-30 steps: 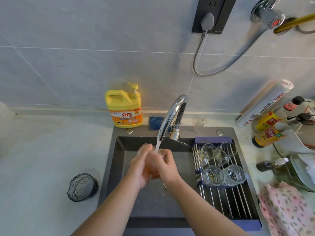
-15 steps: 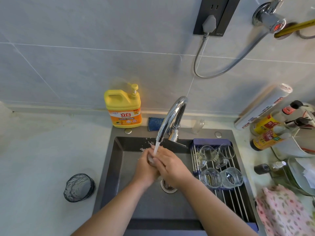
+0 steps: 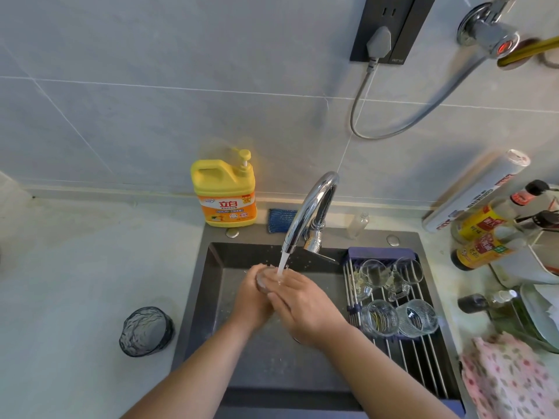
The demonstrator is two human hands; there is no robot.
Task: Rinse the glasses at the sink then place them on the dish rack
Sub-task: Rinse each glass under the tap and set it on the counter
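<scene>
Compared with half a second ago, the glass [image 3: 265, 280] is now showing its round end between the hands, where it was covered before. It is sitting under the water [image 3: 282, 264] running from the faucet [image 3: 308, 213], over the far part of the sink [image 3: 257, 234]. The left hand [image 3: 252, 300] is curling around it. The right hand [image 3: 307, 311] is laying its fingers against its near side, and whether they are gripping cannot be told. Four clear glasses [image 3: 378, 317] are resting on the dish rack [image 3: 423, 367] at the right. A dark glass [image 3: 146, 331] is standing on the table [image 3: 75, 267] to the left. The yellow bottle [image 3: 225, 195] is showing "立白" on its label; the labels on the right are too blurred to read.
</scene>
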